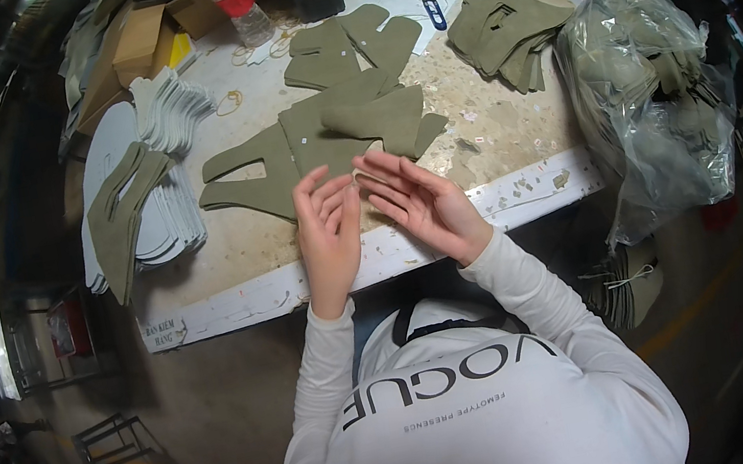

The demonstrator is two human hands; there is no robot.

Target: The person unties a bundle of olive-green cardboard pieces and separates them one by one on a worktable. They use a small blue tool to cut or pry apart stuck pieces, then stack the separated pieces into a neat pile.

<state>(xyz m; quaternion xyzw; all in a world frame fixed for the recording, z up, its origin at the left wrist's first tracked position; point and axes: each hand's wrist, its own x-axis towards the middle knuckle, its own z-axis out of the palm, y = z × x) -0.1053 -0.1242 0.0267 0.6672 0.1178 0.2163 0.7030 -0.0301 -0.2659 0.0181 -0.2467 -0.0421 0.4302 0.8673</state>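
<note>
We have bare bench (502, 124) to the right of our right hand (421, 203), open up to the olive stack (505, 29) and the plastic bag (650, 93) at the edge. Straight ahead, the olive cut pieces (325, 136) lie just beyond our fingers (324, 186). Leftward, a narrow bare strip runs to the white insole stacks (165, 219). The far end is crowded by a bottle (240, 2) and cardboard boxes (143, 34).

Both white-sleeved forearms reach up from the lower edge, the open left hand (327, 230) and open right hand (416, 199) side by side, fingers extended, fingertips nearly touching, neither clasping anything
</note>
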